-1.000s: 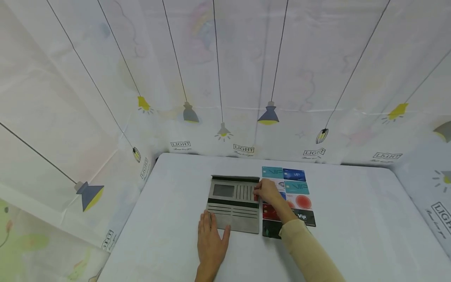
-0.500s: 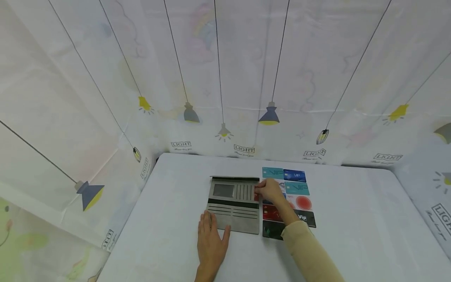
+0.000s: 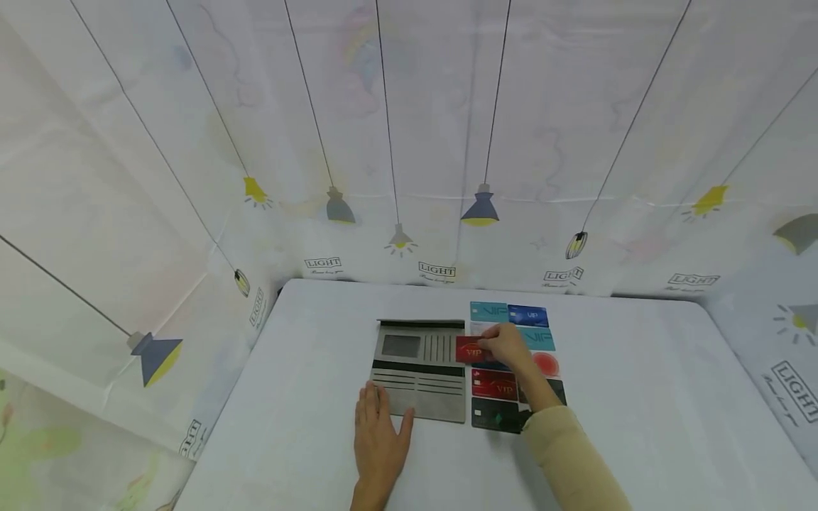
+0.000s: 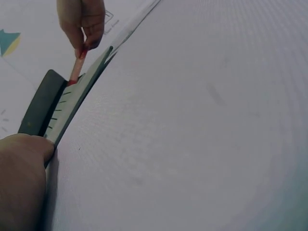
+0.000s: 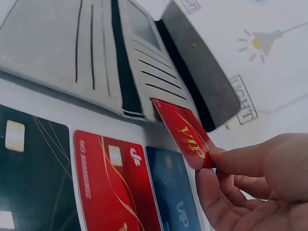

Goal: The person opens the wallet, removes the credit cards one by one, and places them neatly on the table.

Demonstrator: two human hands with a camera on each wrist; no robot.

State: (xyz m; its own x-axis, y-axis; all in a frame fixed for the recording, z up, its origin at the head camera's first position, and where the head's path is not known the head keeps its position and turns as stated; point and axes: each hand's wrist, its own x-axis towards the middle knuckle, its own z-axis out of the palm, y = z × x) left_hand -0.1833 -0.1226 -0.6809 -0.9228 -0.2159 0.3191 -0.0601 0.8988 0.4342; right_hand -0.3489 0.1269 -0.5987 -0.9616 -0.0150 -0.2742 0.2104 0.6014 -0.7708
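A grey wallet (image 3: 418,403) lies unfolded on the white table, with slits for cards and a dark window. My right hand (image 3: 508,345) pinches a red VIP card (image 3: 468,349) by its right end, between thumb and fingers. In the right wrist view the red VIP card (image 5: 182,129) stretches from the wallet's slotted panel, its far end at the edge beside the slits; whether the tip is still inside a slot I cannot tell. My left hand (image 3: 378,440) rests at the wallet's lower left edge, fingers straight, their tips touching it.
Right of the wallet, several cards lie in two columns, among them a teal card (image 3: 489,311), a blue card (image 3: 529,316), another red card (image 3: 494,385) and a dark green card (image 3: 495,414). A lamp-patterned sheet (image 3: 409,142) rises behind the table.
My right hand has moved right with the red VIP card, and much more of the card now shows beyond the wallet's slots. My left hand stays on the wallet's edge.
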